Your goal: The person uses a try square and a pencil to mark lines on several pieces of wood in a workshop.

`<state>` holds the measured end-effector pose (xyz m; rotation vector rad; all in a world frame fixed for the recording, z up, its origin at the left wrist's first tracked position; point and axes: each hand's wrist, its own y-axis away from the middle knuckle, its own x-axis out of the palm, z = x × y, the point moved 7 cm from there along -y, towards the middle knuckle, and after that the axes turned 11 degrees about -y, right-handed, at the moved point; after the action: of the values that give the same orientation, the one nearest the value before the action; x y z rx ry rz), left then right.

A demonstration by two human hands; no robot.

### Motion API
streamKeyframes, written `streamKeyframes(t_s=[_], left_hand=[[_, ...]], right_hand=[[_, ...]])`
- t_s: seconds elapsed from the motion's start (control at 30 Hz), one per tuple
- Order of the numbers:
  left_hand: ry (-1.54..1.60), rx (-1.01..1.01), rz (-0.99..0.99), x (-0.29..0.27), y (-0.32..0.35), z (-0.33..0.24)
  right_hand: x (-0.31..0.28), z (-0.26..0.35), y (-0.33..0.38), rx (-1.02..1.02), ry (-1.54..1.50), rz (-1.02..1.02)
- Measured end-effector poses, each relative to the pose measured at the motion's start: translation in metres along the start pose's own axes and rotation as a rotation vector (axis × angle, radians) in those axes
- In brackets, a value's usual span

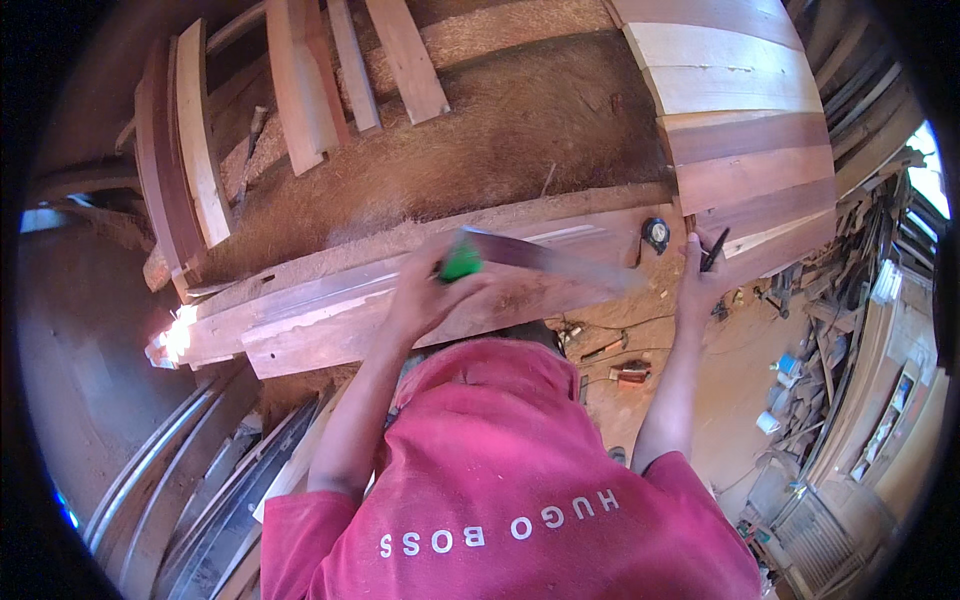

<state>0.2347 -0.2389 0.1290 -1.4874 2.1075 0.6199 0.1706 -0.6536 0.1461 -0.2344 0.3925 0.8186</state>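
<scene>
My left hand [430, 290] is closed round the green handle of a flat-bladed tool [461, 257]. Its long blade reaches to the right above a board [350, 325] and is smeared by motion, so I cannot tell its exact kind. Farther right, my right hand [699, 280] has a slim black pen-like marker [716, 250] between its fingers. One finger points up beside the near edge of a row of joined planks [755, 170]. A round black tape measure [655, 235] lies on the wood just left of that hand.
Loose boards [300, 90] rest across the dusty bench at the far left, near a hammer-like tool [255, 135]. Tools and a cord lie on the floor, including a red-and-black tool [630, 373]. Long timbers [210, 470] lean at lower left; wood scraps [840, 290] pile up at right.
</scene>
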Motion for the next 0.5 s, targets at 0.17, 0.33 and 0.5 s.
streamKeyframes(t_s=[0.17, 0.33, 0.5], left_hand=[[0.103, -0.085, 0.602, 0.091, -0.07, -0.003], [-0.26, 0.191, 0.412, 0.118, -0.089, 0.006], [-0.555, 0.135, 0.192, 0.132, -0.053, -0.005]], right_hand=[[-0.009, -0.021, 0.017, 0.102, -0.057, 0.034], [0.02, -0.048, 0.062, 0.41, -0.31, 0.006], [0.051, -0.07, 0.089, 0.555, -0.716, -0.108]])
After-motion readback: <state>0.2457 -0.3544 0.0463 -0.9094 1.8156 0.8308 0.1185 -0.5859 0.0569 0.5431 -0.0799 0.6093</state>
